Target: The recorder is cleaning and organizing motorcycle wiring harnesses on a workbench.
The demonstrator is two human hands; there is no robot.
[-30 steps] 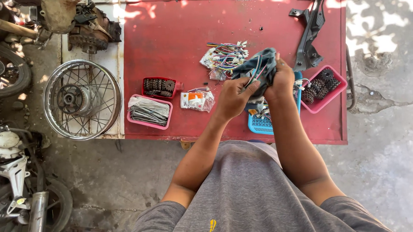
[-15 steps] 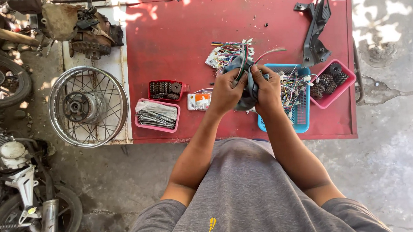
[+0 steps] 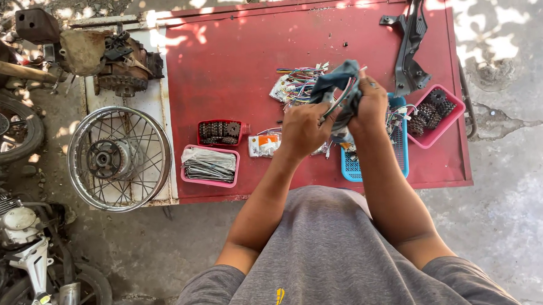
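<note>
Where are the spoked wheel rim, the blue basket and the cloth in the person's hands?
Silver spoked metal wheel rim (image 3: 119, 159), head view, on its hub.
Blue plastic basket (image 3: 402, 152), head view, right wall.
Grey-blue cloth (image 3: 340, 77), head view, upper fold.

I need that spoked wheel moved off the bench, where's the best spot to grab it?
Grip the spoked wheel by its chrome rim, from above at the near edge. It lies flat and the rim overhangs the white board there, so fingers can hook under; the spokes are thin.
</note>
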